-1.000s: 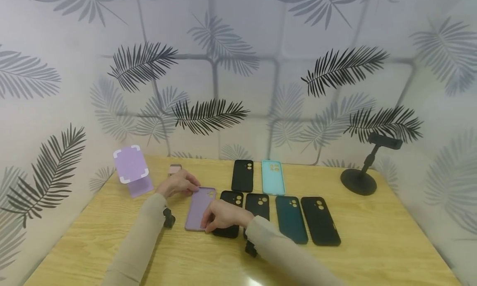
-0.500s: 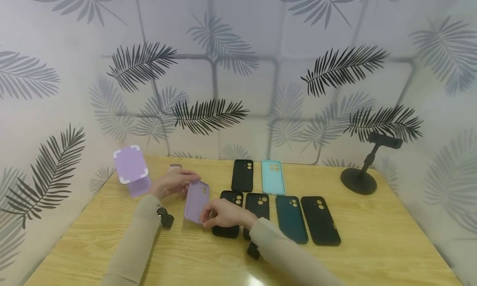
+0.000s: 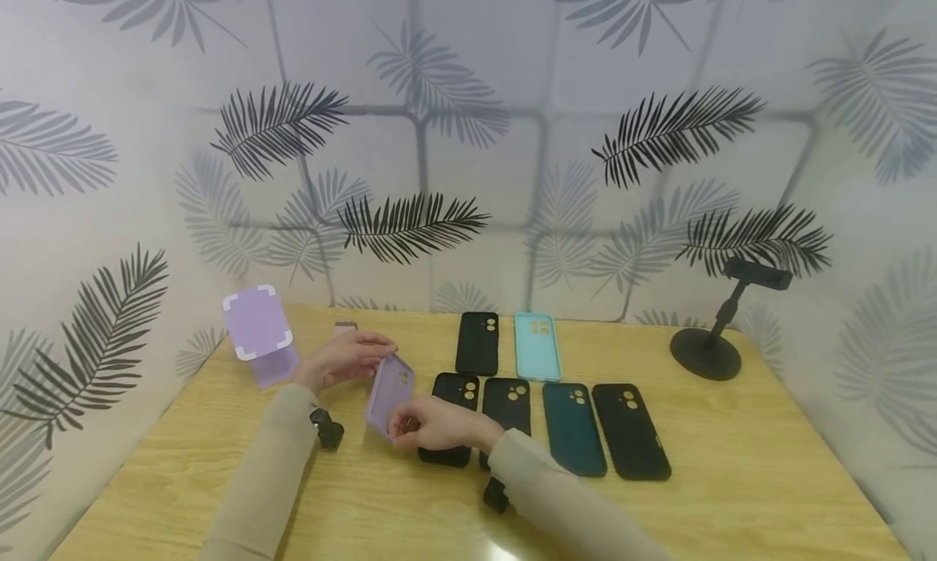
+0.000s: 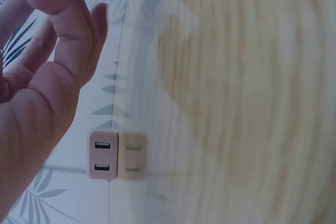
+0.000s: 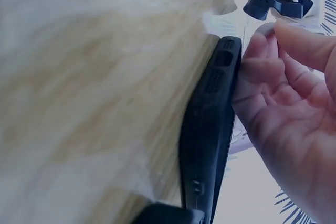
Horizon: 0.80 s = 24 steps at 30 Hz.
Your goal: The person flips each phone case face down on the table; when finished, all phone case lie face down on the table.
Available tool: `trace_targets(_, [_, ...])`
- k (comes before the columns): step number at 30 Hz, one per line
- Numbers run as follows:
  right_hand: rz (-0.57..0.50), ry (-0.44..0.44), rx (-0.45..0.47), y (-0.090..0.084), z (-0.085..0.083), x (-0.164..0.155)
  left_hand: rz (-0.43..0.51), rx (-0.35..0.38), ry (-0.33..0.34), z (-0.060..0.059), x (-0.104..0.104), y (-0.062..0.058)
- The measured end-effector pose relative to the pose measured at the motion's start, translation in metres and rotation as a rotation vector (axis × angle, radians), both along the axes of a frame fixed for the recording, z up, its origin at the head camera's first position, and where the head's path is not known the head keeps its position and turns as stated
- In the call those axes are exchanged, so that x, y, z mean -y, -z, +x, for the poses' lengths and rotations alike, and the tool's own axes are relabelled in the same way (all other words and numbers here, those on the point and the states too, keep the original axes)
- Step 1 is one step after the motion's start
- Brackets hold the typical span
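Observation:
A lilac phone case (image 3: 390,394) is held off the wooden table (image 3: 732,480), tilted on its edge, between both hands. My left hand (image 3: 381,351) grips its upper end near the camera cut-out. My right hand (image 3: 401,428) pinches its lower end, just above a black case (image 3: 450,419). In the right wrist view my right hand's curled fingers (image 5: 283,93) sit beside that black case's edge (image 5: 210,124). The left wrist view shows my left hand's fingers (image 4: 63,51), with a pink charger plug (image 4: 115,156) past them by the wall.
Several cases lie flat in two rows: black (image 3: 477,343), light teal (image 3: 537,346), black (image 3: 507,406), dark green (image 3: 573,428), black (image 3: 631,431). A lilac stand (image 3: 259,333) and the pink plug (image 3: 344,328) sit at the back left, a black phone holder (image 3: 713,333) at the right.
The lilac case lay flat on the table a second ago. Both hands have lifted it and tipped it up on its edge, shifting it slightly left.

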State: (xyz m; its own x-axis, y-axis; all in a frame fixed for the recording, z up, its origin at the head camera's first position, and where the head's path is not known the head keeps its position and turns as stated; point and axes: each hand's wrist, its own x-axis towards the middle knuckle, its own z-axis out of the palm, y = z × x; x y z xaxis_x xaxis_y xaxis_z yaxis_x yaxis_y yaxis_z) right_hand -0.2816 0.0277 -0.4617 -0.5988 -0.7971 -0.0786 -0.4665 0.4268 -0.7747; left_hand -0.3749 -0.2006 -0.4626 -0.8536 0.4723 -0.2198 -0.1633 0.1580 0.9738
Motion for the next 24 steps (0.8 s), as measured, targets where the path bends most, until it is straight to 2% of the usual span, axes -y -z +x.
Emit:
trace_targets(6, [0.023, -0.024, 0.007, -0.001, 0.003, 0.002, 0.11, 0.008, 0.06, 0.0, -0.003, 0.005])
trace_targets(11, [0.009, -0.028, 0.028, -0.003, 0.005, 0.003, 0.147, 0.026, 0.036, 0.001, -0.003, 0.006])
trace_targets(15, [-0.043, -0.015, 0.108, -0.004, 0.006, 0.003, 0.144, 0.009, 0.006, 0.002, -0.006, 0.002])
trace_targets(18, [-0.112, -0.003, 0.211, -0.002, 0.007, 0.005, 0.12, -0.008, -0.024, 0.003, -0.009, -0.001])
trace_targets(24, [-0.221, 0.112, 0.338, 0.003, 0.016, 0.012, 0.057, -0.05, -0.035, 0.005, -0.011, -0.007])
